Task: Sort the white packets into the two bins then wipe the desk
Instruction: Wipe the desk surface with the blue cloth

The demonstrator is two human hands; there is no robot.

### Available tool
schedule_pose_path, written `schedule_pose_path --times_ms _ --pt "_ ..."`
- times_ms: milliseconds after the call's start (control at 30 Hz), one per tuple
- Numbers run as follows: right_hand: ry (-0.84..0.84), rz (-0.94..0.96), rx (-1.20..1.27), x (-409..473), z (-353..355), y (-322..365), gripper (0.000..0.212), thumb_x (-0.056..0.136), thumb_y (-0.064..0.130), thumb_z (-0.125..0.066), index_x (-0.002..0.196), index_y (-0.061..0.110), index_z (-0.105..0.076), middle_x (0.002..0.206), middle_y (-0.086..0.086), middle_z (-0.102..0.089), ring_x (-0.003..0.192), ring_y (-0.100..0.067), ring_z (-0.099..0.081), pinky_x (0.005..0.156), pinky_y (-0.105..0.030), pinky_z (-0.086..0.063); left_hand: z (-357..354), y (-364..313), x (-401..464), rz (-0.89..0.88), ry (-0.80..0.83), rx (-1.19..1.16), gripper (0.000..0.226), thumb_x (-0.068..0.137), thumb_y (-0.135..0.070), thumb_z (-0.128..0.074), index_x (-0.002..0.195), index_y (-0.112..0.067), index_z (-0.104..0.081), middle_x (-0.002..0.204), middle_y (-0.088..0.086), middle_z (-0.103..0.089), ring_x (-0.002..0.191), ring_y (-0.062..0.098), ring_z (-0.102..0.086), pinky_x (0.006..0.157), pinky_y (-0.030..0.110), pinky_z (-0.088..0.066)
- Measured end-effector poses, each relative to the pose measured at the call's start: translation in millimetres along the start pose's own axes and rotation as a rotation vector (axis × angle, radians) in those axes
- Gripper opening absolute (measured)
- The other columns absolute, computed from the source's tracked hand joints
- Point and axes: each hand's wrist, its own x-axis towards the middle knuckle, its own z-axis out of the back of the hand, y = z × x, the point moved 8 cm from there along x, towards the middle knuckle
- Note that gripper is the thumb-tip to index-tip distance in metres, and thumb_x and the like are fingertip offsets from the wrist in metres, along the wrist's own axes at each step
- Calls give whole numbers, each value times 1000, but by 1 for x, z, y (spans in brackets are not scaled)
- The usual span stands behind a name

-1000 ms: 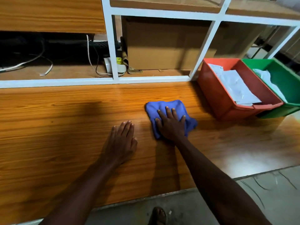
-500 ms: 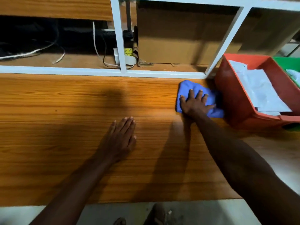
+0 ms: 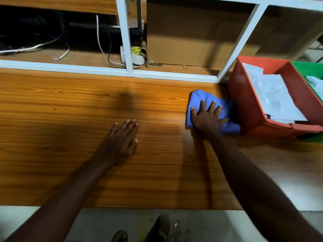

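Observation:
A blue cloth [image 3: 201, 99] lies on the wooden desk [image 3: 70, 109] right beside the red bin [image 3: 244, 105]. My right hand [image 3: 207, 117] presses flat on the cloth with fingers spread. My left hand [image 3: 120, 142] rests palm down on the bare desk, holding nothing. White packets [image 3: 272, 96] lie in the red bin. The green bin [image 3: 307, 69] stands behind it at the right edge with another white packet [image 3: 316, 84] inside.
A white metal frame [image 3: 127, 49] runs along the back of the desk. Behind it sit a cardboard box [image 3: 192, 37], a tape roll [image 3: 136, 53] and loose cables [image 3: 35, 47]. My feet [image 3: 157, 229] show on the grey floor below the desk's front edge.
My right hand has pushed the blue cloth from the desk's middle to the right and back, up against the red bin. My left hand has stayed flat on the desk.

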Motion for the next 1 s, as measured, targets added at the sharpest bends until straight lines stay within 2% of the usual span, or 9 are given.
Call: schedule_pose_path --times_ms 67,233,433,567,633,700,833,933,1000 --pt "-61 54 -35 -57 -10 5 69 94 66 -29 154 32 -28 165 -14 -15 151 -40 -7 103 -83 -6 0 -1 -1 5 7 7 70 95 -51 -15 156 -16 -21 163 3 -20 151 21 -15 122 49 -8" --pt "42 463 -174 -123 -24 12 72 88 76 -20 152 45 -25 167 3 -11 154 -26 -9 112 -73 -12 2 -2 -2 16 23 -3 71 94 -51 -15 155 -15 -23 162 5 -22 150 22 -16 121 49 -8" --pt "-80 -59 -47 -185 -14 -51 66 94 68 -25 154 39 -27 167 -6 -13 153 -32 -6 109 -77 -8 9 -5 -4 10 37 -25 74 93 -51 -13 154 -12 -26 162 7 -22 151 23 -16 120 51 -10" --pt "-117 227 -38 -233 -20 -25 56 95 59 -31 141 35 -52 158 -6 -39 146 -33 -34 104 -78 -18 13 -9 -7 -15 21 -38 71 94 -47 -18 151 -8 -34 159 11 -30 148 28 -23 117 57 -16" --pt "-79 359 -59 -224 -15 -33 55 95 58 -31 140 36 -54 158 -1 -40 146 -29 -35 106 -77 -22 13 -10 -7 -23 17 -42 71 94 -48 -17 151 -8 -34 159 12 -30 148 28 -23 116 58 -17" --pt "-57 276 -67 -209 -4 -66 57 95 60 -27 141 37 -51 160 1 -36 148 -28 -31 108 -75 -20 13 -9 -8 -26 21 -27 72 94 -49 -15 151 -9 -33 159 12 -29 148 29 -23 116 58 -17" --pt "-167 -213 -25 -224 3 -128 52 98 56 -34 144 35 -49 160 -5 -35 150 -31 -25 108 -77 -17 16 -25 -11 -57 38 -15 74 93 -49 -15 148 -4 -38 156 16 -34 145 33 -30 113 61 -21" --pt "-197 -61 -27 -238 1 -107 54 95 55 -33 135 32 -59 152 -8 -47 143 -35 -39 102 -80 -21 17 -61 -7 -108 35 -85 77 91 -51 -13 148 -5 -38 158 14 -31 146 31 -27 115 59 -18" --pt "-133 124 -69 -220 3 -102 61 93 60 -25 139 34 -55 157 -4 -40 146 -31 -34 106 -77 -19 16 -93 -3 -154 50 -105 78 92 -52 -10 151 -7 -33 160 11 -26 149 28 -21 119 55 -13"
